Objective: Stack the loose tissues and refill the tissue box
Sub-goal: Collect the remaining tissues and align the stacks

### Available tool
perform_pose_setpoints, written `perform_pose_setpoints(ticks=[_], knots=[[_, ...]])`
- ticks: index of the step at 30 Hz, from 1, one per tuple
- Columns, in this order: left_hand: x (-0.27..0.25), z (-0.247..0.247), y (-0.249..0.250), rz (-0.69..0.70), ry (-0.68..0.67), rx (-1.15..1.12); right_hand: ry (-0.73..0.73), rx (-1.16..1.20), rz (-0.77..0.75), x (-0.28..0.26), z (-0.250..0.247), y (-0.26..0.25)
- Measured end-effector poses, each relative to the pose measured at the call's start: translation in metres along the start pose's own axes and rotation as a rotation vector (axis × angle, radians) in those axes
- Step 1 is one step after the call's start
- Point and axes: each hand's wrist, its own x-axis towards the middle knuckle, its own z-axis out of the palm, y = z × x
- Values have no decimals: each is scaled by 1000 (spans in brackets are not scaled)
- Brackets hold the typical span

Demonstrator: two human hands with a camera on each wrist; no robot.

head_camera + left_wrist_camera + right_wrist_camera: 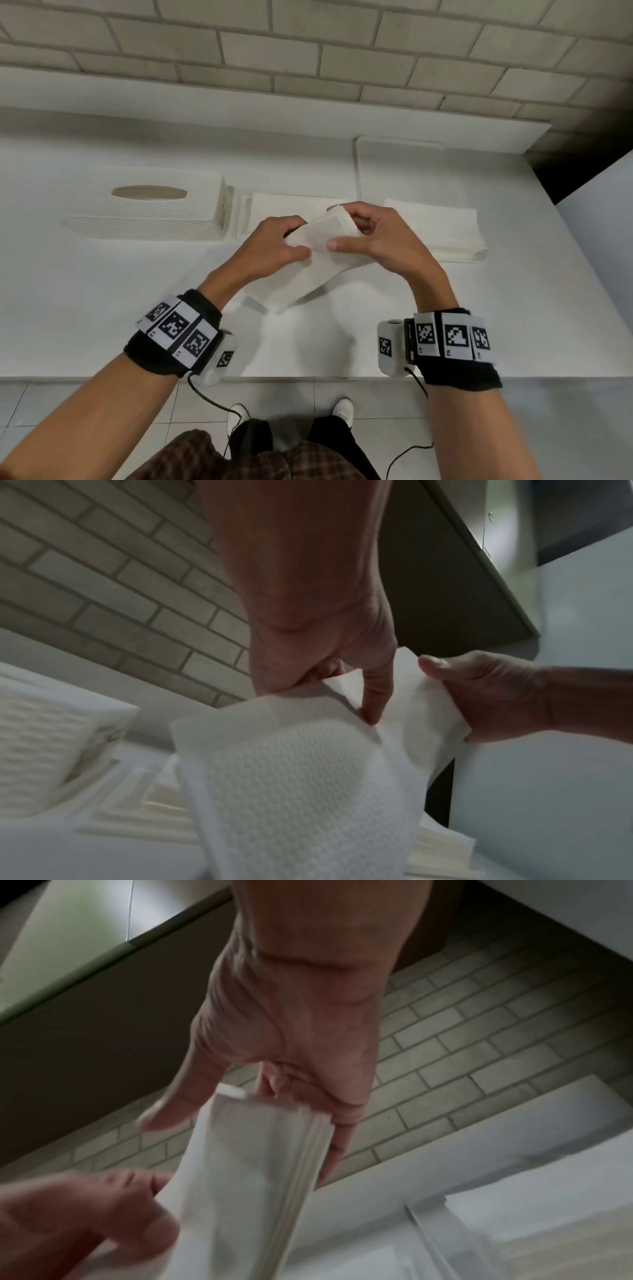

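Both hands hold a wad of white folded tissues [322, 253] above the counter, its lower end hanging toward me. My left hand [291, 240] pinches its left edge with thumb and curled fingers. My right hand [342, 226] grips its top and right side, thumb on the front. The left wrist view shows the embossed tissue [291, 777] pinched by my left hand [342, 696]. The right wrist view shows the layered edge of the tissues [274, 1150] in my right hand [274, 1110]. The white textured tissue box [147, 212] lies at the left, slot up.
A flat stack of tissues [445, 229] lies at the right, another stack [274, 205] sits behind my hands beside the box. A white flat lid or tray [400, 161] rests at the back. A brick wall rises behind; the counter's front edge [308, 377] is near my wrists.
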Motion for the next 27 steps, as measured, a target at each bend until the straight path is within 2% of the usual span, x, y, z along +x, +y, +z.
perform_pose_setpoints(ticks=[2,5,8,11,13,15,18,23,27], knots=[[-1,2,2,-18,-44,-11,-43,-138,64,2,4,6],[-2,-6,-5,-69,-115,-67,50,-179,88,2,3,20],[-8,-26,-24,-136,-126,-227,129,27,129,-5,-9,33],[-15,-32,-45,-173,-79,-584,167,252,142,-8,-10,50],[-15,-24,-54,-202,-24,-731,174,324,163,-7,-4,65],[-14,-13,-57,-232,48,-726,167,317,205,-5,4,77],[-14,-7,-59,-234,158,-587,171,253,237,-6,11,85],[-20,-7,-66,-122,192,-522,191,290,177,-8,20,93],[-23,-1,-85,-173,211,-451,154,213,236,-9,28,109]])
